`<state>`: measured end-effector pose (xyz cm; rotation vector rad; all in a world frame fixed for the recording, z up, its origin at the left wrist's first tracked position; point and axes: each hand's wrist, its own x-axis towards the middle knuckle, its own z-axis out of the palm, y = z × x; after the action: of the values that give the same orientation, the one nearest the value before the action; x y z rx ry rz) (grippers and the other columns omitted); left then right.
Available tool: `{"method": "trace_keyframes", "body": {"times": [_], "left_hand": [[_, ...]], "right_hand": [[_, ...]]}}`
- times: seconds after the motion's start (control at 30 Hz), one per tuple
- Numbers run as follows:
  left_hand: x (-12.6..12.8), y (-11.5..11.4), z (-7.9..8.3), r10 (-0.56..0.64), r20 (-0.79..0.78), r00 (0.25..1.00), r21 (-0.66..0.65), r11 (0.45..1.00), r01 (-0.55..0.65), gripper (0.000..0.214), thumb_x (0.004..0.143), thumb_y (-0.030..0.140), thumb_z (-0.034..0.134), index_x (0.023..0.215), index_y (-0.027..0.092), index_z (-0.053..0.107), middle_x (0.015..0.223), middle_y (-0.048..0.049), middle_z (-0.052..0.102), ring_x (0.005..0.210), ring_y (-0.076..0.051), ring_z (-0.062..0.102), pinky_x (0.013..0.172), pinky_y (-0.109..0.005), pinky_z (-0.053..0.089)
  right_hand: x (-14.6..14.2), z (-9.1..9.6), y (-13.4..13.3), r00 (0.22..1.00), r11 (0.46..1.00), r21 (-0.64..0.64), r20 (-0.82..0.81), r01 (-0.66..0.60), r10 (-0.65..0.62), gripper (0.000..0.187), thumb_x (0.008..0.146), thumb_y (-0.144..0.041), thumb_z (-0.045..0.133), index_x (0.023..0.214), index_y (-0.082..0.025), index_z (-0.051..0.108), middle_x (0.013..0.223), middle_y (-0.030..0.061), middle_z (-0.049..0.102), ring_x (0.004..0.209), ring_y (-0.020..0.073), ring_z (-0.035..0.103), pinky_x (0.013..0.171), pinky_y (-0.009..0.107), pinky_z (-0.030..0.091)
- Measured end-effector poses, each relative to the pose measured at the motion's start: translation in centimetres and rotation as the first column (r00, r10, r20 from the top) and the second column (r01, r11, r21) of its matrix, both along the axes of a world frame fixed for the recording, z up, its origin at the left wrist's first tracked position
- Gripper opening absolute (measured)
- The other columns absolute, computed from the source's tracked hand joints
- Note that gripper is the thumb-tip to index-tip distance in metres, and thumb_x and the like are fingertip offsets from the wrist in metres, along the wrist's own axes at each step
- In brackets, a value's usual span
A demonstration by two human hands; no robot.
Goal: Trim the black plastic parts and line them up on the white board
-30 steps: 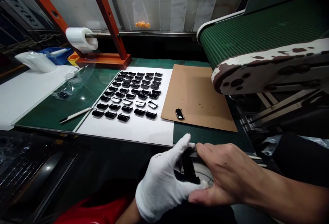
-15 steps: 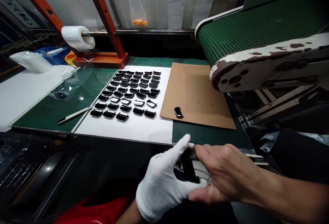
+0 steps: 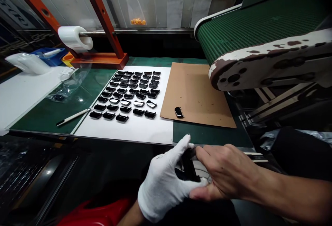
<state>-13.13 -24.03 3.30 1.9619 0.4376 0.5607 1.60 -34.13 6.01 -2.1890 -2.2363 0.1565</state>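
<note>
the gloved left hand (image 3: 162,184) and bare right hand (image 3: 223,172) gripped a glossy black part (image 3: 188,165), seemingly light, stiff and slippery, best held by its edges.

White cotton glove (image 3: 162,188), right hand (image 3: 225,172) bare

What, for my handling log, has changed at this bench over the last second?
Only the view moved: everything drifted slightly left in frame as the head shifted. The white-gloved left hand and bare right hand still hold the glossy black part, with nothing taken or let go. The rows of black parts on the white sheet and the single part on the brown card stayed put.
</note>
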Motion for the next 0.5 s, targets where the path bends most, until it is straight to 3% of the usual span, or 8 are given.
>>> {"method": "trace_keyframes", "body": {"times": [0.5], "left_hand": [[-0.01, -0.03, -0.25, -0.001, -0.031, 1.0, -0.045, 0.999, -0.001, 0.085, 0.064, 0.03, 0.08, 0.138, 0.017, 0.04, 0.112, -0.0051, 0.068, 0.093, -0.019, 0.069, 0.087, -0.026, 0.057]], "right_hand": [[-0.25, -0.53, -0.37, 0.995, 0.993, 0.106, 0.093, -0.054, 0.044, 0.072, 0.083, -0.072, 0.01, 0.069, -0.018, 0.055, 0.057, 0.0046, 0.057, 0.046, 0.0204, 0.058, 0.041, 0.032, 0.026]]}}
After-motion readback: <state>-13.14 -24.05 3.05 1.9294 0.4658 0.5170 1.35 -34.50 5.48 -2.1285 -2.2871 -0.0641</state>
